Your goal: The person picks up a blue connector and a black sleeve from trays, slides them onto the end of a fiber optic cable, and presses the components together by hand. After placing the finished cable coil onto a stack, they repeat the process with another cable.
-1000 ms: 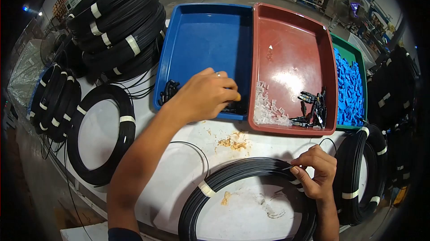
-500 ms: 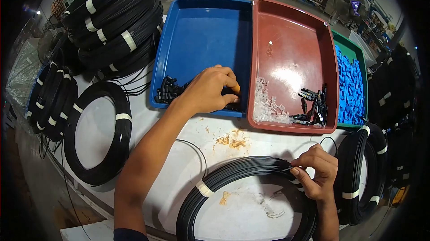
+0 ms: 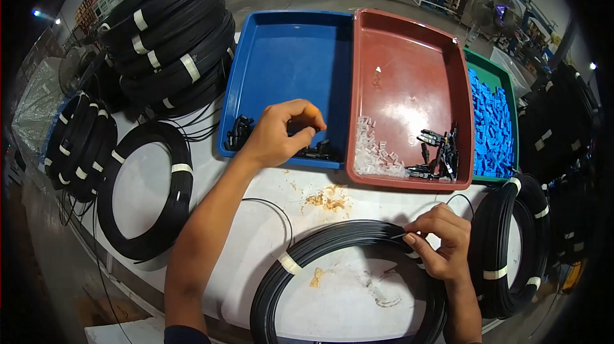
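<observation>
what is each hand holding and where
Right hand pinches the thin free cable end at the black coil. Left hand reaches among small black parts in the blue tray; grip unclear.

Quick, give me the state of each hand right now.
Left hand: fingers pinched in the blue tray above the small black parts; grasp cannot be told.
Right hand: pinching the cable end on the front coil.

White table point(image 3: 256, 241): cable coils point(image 3: 147, 197), trays point(image 3: 291, 56)

Bare forearms; dark sleeve edge at left upper arm point(image 3: 185, 334).
</observation>
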Available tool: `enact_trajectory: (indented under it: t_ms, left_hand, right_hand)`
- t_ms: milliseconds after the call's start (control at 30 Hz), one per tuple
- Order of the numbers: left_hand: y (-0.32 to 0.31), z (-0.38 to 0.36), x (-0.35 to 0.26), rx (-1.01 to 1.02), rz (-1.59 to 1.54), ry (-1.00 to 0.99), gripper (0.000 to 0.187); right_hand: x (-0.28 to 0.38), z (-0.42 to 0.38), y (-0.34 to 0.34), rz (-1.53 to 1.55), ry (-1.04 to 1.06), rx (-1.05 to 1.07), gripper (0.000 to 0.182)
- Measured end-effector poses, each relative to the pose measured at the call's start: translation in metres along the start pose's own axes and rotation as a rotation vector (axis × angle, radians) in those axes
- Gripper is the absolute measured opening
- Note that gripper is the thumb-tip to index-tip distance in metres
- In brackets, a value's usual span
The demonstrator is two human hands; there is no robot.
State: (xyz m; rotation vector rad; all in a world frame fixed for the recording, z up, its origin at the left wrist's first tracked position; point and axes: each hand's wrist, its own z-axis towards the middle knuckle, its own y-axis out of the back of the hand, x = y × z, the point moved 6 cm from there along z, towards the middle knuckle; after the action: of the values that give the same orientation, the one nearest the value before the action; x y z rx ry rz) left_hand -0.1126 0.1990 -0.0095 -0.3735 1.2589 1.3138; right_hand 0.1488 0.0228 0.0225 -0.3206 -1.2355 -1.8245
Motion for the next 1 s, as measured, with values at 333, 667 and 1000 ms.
enact_trajectory:
  t_ms: [333,667,1000]
  left_hand:
    - [-0.059,-0.033,-0.087,-0.021,-0.412,-0.030,0.045]
    - [-0.113,-0.047,-0.111,0.045,-0.332,-0.013,0.046]
    - [-0.126,-0.047,-0.103,-0.024,-0.490,-0.104,0.038]
  right_hand:
    - [-0.005,-0.002,0.007,0.081,0.003,-0.087,0.009]
    - [-0.013,-0.010,0.024,0.133,0.048,-0.185,0.004]
    - [-0.011,-0.013,0.032,0.141,0.101,-0.288,0.004]
